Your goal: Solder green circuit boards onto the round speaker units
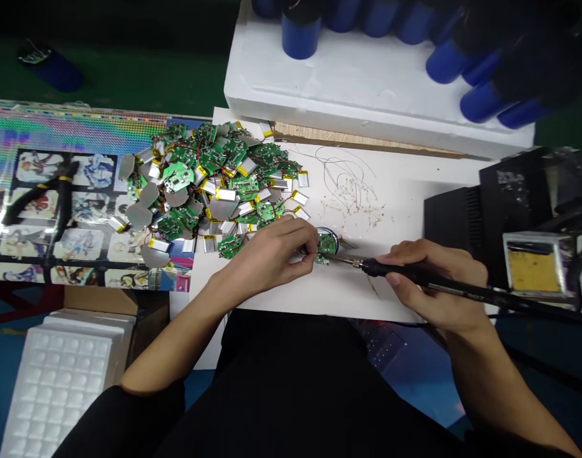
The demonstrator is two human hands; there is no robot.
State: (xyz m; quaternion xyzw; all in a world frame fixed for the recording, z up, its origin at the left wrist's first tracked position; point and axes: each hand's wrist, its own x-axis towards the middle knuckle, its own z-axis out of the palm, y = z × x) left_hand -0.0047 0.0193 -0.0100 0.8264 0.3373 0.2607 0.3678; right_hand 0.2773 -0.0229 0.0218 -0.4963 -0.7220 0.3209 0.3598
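white worktop [405, 191], heaped circuit boards [214, 184], left hand [271, 251] pinching one, right hand [434, 283] clamped on soldering iron [405, 273]

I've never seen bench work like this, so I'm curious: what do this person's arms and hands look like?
The left hand and right hand are bare, with no gloves, rings or watch in sight. The left forearm and right forearm are uncovered, and a black sleeve starts near the left elbow.

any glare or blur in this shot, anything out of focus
In the head view, glare washes out the left of the holographic mat, a dark blurred shape hides part of the blue cylinders at top right, and the right hand and soldering iron look fairly sharp.
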